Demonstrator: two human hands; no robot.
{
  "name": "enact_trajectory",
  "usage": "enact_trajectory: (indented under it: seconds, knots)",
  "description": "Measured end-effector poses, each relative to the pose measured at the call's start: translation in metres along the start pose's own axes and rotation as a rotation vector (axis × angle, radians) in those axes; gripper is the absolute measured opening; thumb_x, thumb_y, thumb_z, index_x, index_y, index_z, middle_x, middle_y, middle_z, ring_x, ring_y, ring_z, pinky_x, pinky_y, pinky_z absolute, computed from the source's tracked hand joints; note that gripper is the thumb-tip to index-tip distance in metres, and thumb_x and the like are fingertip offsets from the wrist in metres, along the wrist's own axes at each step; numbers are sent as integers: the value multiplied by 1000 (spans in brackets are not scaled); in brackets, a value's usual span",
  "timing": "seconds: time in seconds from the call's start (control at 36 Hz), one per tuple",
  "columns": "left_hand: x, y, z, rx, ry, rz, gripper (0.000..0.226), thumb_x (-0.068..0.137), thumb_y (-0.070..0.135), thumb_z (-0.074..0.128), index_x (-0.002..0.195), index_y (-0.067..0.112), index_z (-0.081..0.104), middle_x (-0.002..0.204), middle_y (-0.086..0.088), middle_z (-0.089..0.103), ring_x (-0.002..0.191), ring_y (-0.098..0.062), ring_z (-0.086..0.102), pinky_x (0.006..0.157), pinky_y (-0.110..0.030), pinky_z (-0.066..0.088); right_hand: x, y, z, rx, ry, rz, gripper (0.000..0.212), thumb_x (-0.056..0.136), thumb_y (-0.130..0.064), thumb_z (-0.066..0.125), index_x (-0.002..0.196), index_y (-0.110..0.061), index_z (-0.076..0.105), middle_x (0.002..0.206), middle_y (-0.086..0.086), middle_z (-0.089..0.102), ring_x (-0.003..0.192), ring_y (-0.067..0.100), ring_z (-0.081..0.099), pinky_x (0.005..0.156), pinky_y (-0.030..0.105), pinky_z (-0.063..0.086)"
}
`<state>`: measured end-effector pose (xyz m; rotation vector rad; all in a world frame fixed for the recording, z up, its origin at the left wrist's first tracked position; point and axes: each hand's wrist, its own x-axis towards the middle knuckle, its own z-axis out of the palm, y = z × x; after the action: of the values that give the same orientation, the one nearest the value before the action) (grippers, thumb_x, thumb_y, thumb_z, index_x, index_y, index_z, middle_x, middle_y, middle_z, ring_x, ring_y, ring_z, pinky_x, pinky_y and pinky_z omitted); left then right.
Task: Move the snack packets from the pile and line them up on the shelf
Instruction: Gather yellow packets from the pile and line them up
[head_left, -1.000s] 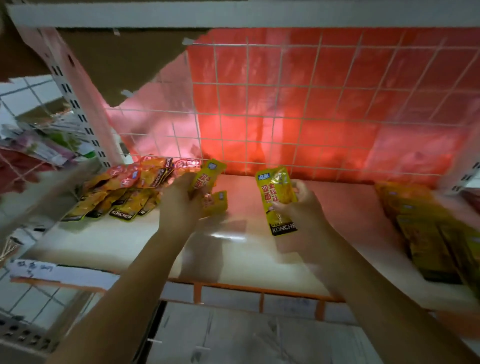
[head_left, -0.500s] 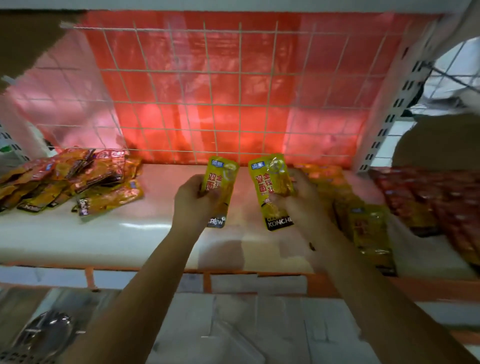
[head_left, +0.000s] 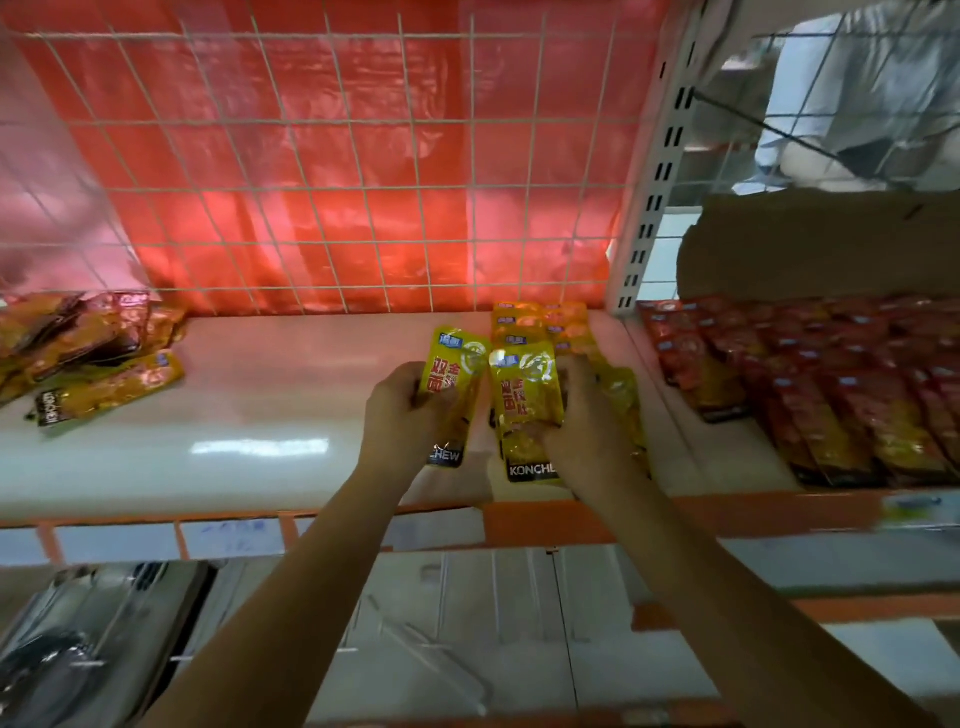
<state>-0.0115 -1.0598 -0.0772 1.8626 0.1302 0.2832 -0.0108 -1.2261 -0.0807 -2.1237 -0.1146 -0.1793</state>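
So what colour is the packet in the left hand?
Yellow with red writing: the packet in the left hand, head view.

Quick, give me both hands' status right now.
Left hand: grips an upright yellow foil snack packet.
Right hand: grips a second yellow foil packet beside the lined-up yellow row.

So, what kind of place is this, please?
Most likely a small shop. A white shelf with a wire-grid back holds rows of red packets, and both hands hold yellow packets.
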Motion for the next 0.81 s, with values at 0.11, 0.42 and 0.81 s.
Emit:
enact_trajectory:
  seconds: [0.11, 0.42, 0.81]
  knots:
    - [2, -5, 1, 31, 35, -3, 20, 83, 1, 62, 85, 20, 61, 81, -9, 65, 75, -29, 59, 73, -47, 51, -11, 0, 1, -219, -92, -16, 91, 83, -2, 66, 150, -24, 9, 128, 7, 51, 108, 23, 56, 78, 28, 43]
    - [-3, -1, 1, 41, 71, -15, 14, 83, 2, 63, 87, 16, 62, 81, -10, 67, 80, -36, 62, 75, -48, 51, -15, 9, 11, -867, -9, -175, 66, 79, -25, 69, 137, -7, 42, 121, 14, 49, 112, 34, 44, 91, 41, 41]
    - [-8, 3, 3, -77, 48, -105, 12, 84, 1, 62, 93, 9, 64, 90, -17, 68, 86, -39, 65, 80, -52, 54, -1, -12, 8, -955, -155, -149, 31, 90, -26, 51, 114, -8, 58, 128, 12, 36, 122, 33, 29, 97, 39, 32]
